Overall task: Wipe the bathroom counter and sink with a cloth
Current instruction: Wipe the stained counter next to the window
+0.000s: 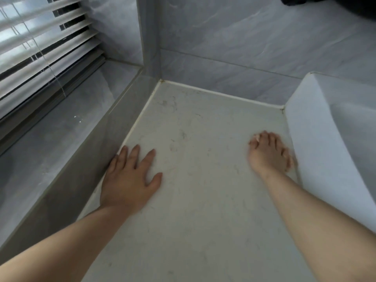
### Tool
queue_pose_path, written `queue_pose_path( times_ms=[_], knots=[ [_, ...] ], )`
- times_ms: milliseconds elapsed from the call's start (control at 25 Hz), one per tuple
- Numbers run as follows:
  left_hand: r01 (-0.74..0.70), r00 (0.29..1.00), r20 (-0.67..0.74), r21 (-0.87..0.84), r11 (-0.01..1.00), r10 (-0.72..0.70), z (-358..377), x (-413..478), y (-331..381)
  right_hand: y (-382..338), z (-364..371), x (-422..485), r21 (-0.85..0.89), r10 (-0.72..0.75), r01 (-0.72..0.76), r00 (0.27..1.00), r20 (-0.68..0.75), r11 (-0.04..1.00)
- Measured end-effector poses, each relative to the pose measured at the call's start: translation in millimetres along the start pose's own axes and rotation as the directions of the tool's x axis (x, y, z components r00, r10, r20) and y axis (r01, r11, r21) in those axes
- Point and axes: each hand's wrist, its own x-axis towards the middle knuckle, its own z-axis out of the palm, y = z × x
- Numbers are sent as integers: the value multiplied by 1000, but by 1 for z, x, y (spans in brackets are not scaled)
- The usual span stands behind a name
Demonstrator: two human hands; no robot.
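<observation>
Pale hair-flecked stone surface (203, 190) bears left hand (130, 180), splayed flat at its left edge, likely bracing, and blurred right hand (270, 153) beside white ceramic sink (317, 139), grasp unclear, cloth not discernible.

Counter (203, 180) off-white, faint veining; sink (325, 143) white; wall tiles (244, 47) grey marbled.

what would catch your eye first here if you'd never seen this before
Two bare forearms reach in: the left hand lies flat, fingers spread, at the left edge of the counter beside the grey window ledge. The right hand, blurred, sits by the outer wall of the white sink. The pale counter carries faint smudges and stray hairs, and slatted blinds fill the upper left.
</observation>
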Motion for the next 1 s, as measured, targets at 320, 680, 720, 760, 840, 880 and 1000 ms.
queue_pose_path(
  times_ms=[320, 680, 720, 760, 840, 880, 1000],
  knots=[
    [-162, 987, -31, -96, 982, 159, 0, 51, -6, -61, 18, -45, -75, -541, 542, 840, 38, 837],
    [-174, 984, 35, 61, 983, 172, 7, 64, -10, -18, -1, 100, 9, 126, -126, 989, -83, 992],
    [-171, 985, 39, 60, 983, 169, 7, 64, -10, -30, -2, 105, 34, 196, -193, 978, -77, 981],
    [-171, 985, 44, 62, 983, 168, 6, 64, -10, -47, -2, 109, 42, 230, -227, 971, -64, 973],
    [-182, 983, 43, 77, 980, 179, 6, 64, -10, -100, 7, 109, 57, 156, -153, 986, -51, 987],
    [-183, 983, 42, 84, 980, 180, 7, 64, -11, -133, 14, 106, 70, 89, -86, 995, -33, 994],
    [-179, 984, 33, 76, 981, 177, 9, 63, -11, -216, 34, 90, 148, -40, 41, 999, -7, 988]
  ],
)
